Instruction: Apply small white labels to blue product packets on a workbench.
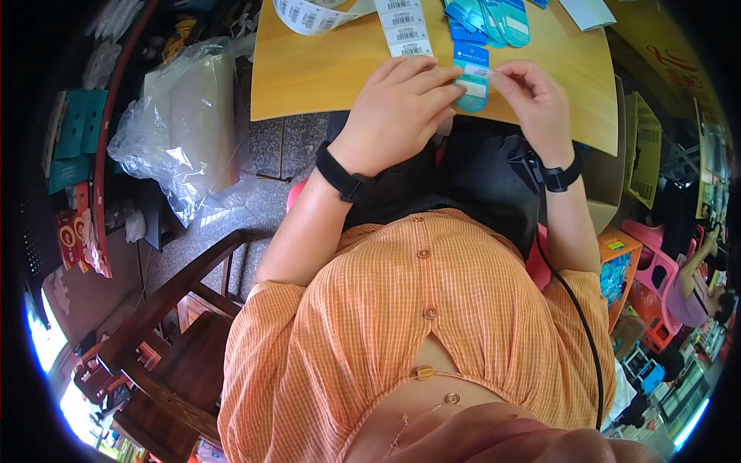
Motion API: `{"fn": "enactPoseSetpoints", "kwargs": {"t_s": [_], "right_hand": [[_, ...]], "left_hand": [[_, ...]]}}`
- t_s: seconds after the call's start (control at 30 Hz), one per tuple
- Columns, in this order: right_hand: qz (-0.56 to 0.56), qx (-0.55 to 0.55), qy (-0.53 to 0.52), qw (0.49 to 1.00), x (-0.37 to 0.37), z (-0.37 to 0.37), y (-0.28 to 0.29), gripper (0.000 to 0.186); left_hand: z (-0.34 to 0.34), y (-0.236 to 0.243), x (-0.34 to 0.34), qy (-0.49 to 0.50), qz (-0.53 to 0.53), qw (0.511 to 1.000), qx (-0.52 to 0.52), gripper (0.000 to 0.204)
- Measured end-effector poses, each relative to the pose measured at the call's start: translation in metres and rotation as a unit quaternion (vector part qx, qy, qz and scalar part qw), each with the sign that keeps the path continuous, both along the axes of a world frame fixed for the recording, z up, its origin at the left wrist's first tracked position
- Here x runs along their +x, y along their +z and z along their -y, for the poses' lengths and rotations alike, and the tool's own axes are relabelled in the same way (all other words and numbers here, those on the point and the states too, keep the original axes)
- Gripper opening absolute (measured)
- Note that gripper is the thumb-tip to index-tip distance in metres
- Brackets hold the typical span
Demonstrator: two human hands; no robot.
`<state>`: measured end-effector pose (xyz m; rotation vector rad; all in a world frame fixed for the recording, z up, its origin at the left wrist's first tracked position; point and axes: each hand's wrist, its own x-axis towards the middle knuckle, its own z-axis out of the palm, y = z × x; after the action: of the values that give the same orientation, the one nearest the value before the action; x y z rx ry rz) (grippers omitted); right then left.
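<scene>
A blue and teal hang tag [472, 97] lies near the front edge of the table, between my two hands. Across its upper part is a small white barcode label [476, 71]. The thumb and forefinger of my right hand [538, 104] are pinched at the label's right end. From the other side, my left hand [403, 112] reaches over with its fingers stretched out, fingertips against the tag's left edge. A strip of barcode labels [404, 29] runs toward the back from beside my left fingers.
More blue and teal tags [502, 21] are piled at the back of the wooden table [309, 77]. A curled roll of labels [312, 17] lies at the back left, a white paper [587, 11] at the back right. Left of the table stands a plastic-wrapped bundle [197, 116].
</scene>
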<state>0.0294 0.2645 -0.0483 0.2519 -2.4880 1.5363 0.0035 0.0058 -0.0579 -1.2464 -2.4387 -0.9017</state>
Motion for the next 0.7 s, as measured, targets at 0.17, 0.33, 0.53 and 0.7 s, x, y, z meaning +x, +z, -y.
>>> {"fn": "enactPoseSetpoints", "kwargs": {"t_s": [0.17,0.33,0.53,0.7], "right_hand": [[0.189,-0.1,-0.038,0.976,-0.008,-0.006,0.015,0.018],[0.248,-0.087,-0.045,0.964,-0.009,-0.001,0.021,0.02],[0.259,-0.06,-0.036,0.963,-0.009,0.007,0.024,0.019],[0.259,-0.046,-0.04,0.964,-0.008,0.009,0.025,0.02]], "left_hand": [[0.003,0.006,0.004,-0.014,-0.012,0.999,-0.035,0.046],[-0.001,0.006,0.008,-0.005,0.01,0.999,-0.041,0.046],[-0.002,0.006,0.008,0.004,0.018,0.999,-0.036,0.048],[-0.002,0.006,0.008,0.003,0.024,0.999,-0.032,0.049]]}}
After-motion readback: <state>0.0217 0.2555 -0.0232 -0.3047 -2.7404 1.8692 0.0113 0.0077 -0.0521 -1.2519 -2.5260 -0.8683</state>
